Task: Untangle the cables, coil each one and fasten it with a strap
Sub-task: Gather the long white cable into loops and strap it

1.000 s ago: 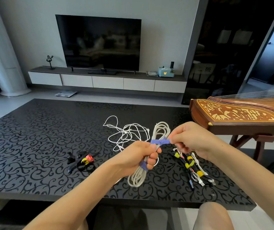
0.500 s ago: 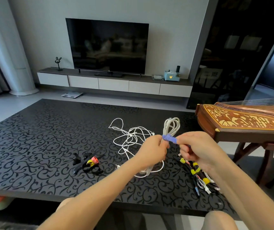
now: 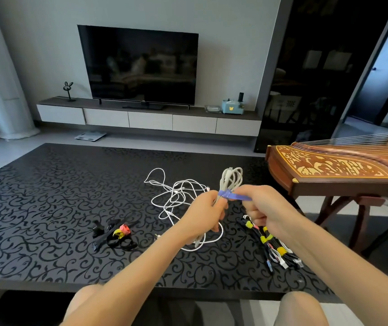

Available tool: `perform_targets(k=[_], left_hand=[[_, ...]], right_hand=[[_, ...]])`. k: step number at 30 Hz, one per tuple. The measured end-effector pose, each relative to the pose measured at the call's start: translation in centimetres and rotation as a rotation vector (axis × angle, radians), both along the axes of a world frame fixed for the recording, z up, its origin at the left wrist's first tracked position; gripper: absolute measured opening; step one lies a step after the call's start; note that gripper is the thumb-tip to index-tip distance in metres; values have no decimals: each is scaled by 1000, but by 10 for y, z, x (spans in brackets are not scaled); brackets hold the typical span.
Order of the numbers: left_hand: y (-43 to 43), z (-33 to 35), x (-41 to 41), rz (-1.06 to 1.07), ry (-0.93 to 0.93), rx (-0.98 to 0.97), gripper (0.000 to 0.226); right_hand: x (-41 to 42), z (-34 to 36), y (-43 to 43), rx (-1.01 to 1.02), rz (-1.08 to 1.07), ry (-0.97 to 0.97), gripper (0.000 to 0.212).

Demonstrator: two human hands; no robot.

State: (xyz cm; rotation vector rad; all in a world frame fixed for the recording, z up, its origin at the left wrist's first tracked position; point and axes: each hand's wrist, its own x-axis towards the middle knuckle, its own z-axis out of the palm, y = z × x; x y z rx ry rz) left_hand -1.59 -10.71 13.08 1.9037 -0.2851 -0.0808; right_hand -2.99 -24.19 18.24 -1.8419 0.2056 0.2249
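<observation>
Here, a coiled grey cable [image 3: 230, 180] is gripped by the left hand [image 3: 203, 214] above the surface [image 3: 47, 196] — its blue strap [image 3: 231, 196] is pinched by right hand [image 3: 262, 209] fingers [image 3: 240, 191].

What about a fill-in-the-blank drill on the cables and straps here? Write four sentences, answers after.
1. The strap around the coiled cable held in both hands is ____ in colour.
2. The tangled loose cable on the table is ____.
3. The bundled cables under the right hand wear ____ straps.
4. The spare straps lie to the ____ of the left hand.

Answers: blue; white; yellow; left
</observation>
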Motion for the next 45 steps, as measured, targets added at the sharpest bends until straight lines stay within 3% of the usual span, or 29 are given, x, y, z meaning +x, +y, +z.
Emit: perform_targets(k=[5,8,12,16,20,22,34,41,45], left_hand=[[12,3,-3,-277,412,-600,31],[13,4,-4,-278,483,-738,26],[2,-3,0,-79,386,-634,28],[-15,-8,5,135,143,-315,33],[-11,-10,8,235,-109,-13,29],[-9,-11,6,236,-134,13,28],[-7,10,-15,-249,797,-1199,24],[-3,21,-21,-493,803,-1267,17],[2,25,-20,-614,743,-1146,18]], right_hand=[[4,-2,-2,51,-23,-108,8],[6,1,-3,57,-2,-124,13],[7,0,2,-50,-88,-118,10],[4,3,14,-104,-131,-224,15],[2,1,15,-10,-164,-222,19],[0,-5,7,30,-159,-212,22],[-10,-21,-15,43,13,-398,24],[-15,-16,-13,200,77,-526,18],[-16,-18,-17,350,108,-484,20]])
